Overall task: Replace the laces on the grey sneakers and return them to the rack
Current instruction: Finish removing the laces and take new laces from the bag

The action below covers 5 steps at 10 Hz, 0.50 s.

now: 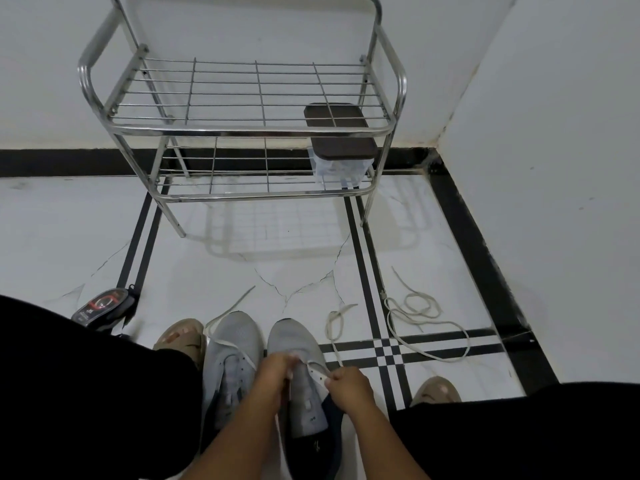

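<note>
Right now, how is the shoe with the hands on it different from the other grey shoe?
1. Both hands, the left hand and the right hand, are on the right sneaker; nothing touches the left sneaker.
2. The right sneaker's lace trails off to the right, while the left sneaker's lace runs forward past its toe.
Both are grey, side by side on the floor, toes toward the rack.

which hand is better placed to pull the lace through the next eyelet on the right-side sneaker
Right. The right hand already pinches the white lace at the eyelets of the right-side sneaker; the left hand steadies its tongue.
</note>
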### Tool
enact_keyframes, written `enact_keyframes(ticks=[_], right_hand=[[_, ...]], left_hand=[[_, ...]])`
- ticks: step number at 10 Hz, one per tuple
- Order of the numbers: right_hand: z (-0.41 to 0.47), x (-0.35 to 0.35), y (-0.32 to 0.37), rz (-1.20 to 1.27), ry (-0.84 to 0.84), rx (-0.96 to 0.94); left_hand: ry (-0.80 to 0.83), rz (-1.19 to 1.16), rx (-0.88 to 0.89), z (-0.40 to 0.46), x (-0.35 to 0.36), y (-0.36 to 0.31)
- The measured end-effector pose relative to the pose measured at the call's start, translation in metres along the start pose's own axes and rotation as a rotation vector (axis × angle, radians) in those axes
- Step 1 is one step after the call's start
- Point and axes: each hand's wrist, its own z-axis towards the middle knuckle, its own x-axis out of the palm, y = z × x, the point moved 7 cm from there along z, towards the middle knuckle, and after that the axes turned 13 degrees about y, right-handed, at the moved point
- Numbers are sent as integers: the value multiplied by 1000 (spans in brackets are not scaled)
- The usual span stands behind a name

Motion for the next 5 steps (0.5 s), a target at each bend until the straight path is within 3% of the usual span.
enact_keyframes(ticks=[1, 2, 3, 4, 5], right_hand=[[1, -6, -3, 25, -23, 15], [2, -4, -3, 23, -16, 11], [3, 2, 0, -16, 9, -6], [2, 1, 1, -28, -10, -1], [2, 1, 2, -34, -8, 0]], left_hand=[[48, -832, 98, -5, -22, -5], [30, -216, 88, -7, -22, -27], [-4, 1094, 161, -6, 9, -44], [-95, 1467, 317, -7, 18, -37], [-155, 1654, 442, -15, 24, -34]])
